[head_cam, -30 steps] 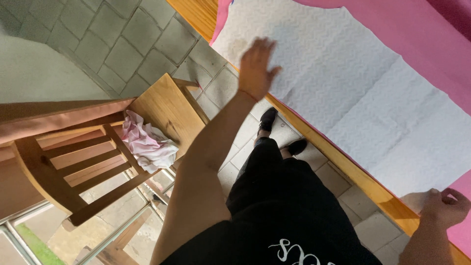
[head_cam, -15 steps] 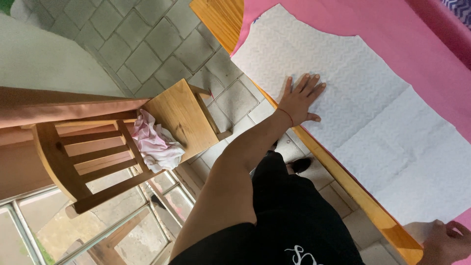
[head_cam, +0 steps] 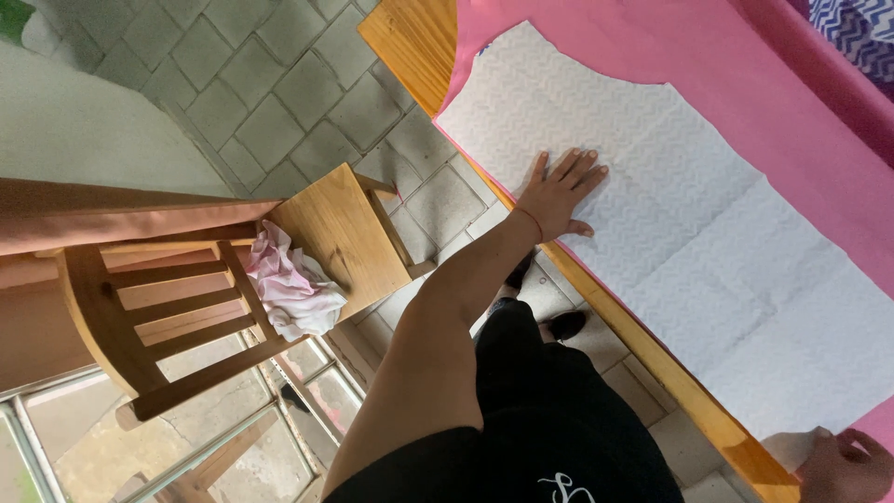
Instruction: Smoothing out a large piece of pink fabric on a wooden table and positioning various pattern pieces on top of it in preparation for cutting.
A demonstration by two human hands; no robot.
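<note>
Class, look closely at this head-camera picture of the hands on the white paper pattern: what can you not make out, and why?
- Right hand, head view: cut off by the bottom corner; whether it grips the white paper pattern cannot be told.
- Pink fabric: mostly covered by the pattern; its extent is hidden.
- Wooden table: only its edge shows.
- Crumpled cloth on the wooden chair: too bunched to identify.
- Left hand: palm side is hidden against the pattern.

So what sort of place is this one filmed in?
Probably a home sewing or craft corner: a white paper pattern lies on pink fabric over a wooden table, beside a wooden chair on a tiled floor.
</note>
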